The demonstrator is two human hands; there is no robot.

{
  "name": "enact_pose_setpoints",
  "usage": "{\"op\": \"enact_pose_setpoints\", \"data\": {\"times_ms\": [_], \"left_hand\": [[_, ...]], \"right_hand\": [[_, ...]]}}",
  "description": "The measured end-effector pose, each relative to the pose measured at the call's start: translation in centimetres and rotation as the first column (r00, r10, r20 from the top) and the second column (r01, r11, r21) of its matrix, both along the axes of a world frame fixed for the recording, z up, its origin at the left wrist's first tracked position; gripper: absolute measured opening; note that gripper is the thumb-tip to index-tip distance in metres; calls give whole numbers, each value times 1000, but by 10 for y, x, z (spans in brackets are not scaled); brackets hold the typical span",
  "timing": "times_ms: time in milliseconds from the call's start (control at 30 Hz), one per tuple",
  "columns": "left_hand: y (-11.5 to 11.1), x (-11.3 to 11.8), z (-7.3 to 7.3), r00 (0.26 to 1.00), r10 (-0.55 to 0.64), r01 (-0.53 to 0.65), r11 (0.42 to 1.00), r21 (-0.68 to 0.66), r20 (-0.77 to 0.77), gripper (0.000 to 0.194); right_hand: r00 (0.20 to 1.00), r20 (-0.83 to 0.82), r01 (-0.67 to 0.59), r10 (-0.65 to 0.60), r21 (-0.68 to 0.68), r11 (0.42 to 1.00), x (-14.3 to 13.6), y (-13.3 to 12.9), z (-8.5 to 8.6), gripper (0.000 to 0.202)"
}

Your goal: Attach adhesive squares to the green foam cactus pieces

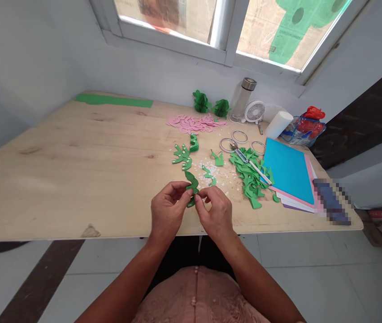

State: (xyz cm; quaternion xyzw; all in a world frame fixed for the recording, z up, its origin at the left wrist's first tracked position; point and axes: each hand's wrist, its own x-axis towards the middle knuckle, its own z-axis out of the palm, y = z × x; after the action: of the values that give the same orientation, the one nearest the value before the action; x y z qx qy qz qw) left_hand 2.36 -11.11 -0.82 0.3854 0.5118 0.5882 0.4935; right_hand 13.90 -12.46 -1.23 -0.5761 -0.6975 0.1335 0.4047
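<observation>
My left hand [170,205] pinches a wavy green paper cutout [192,181] by its left edge, close to the table's front. From the other side my right hand [214,208] is closed on the same cutout, thumb and fingertips together. Just beyond lie more green cutouts [181,154] with small white squares on them, and a small stack of green cutouts [194,142]. A single curved green strip [209,175] rests among tiny white paper bits [216,169]. The lower part of the held cutout is partly hidden by my fingers.
Green scraps [249,175] lie to the right with scissors [240,152], tape rolls [240,137] and blue sheets [288,170]. Pink cutouts [194,123], folded green paper shapes [201,102], a bottle [243,101] and a small fan [254,111] stand at the back.
</observation>
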Motion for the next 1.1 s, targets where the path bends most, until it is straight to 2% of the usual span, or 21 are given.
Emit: {"op": "enact_pose_setpoints", "data": {"times_ms": [167,367,633,800,1100], "left_hand": [[-3,1,1,1000,-3,3,1000,17,-4,20],[-4,-1,3,1000,-12,12,1000,7,-4,22],[-5,-2,3,1000,-9,10,1000,22,-20,22],[-5,-2,4,1000,-5,5,1000,14,26,20],[-4,-2,3,1000,6,-7,1000,14,11,22]], "right_hand": [[994,-108,21,-33,-106,994,-1,2,4,15],[966,-256,-17,-41,-220,975,-1,6,4,13],[969,-240,1,-52,-208,978,-1,5,7,9],[962,-268,-16,-49,-235,972,-1,5,5,8],[956,-290,-41,-34,-250,967,0,4,7,16]]}}
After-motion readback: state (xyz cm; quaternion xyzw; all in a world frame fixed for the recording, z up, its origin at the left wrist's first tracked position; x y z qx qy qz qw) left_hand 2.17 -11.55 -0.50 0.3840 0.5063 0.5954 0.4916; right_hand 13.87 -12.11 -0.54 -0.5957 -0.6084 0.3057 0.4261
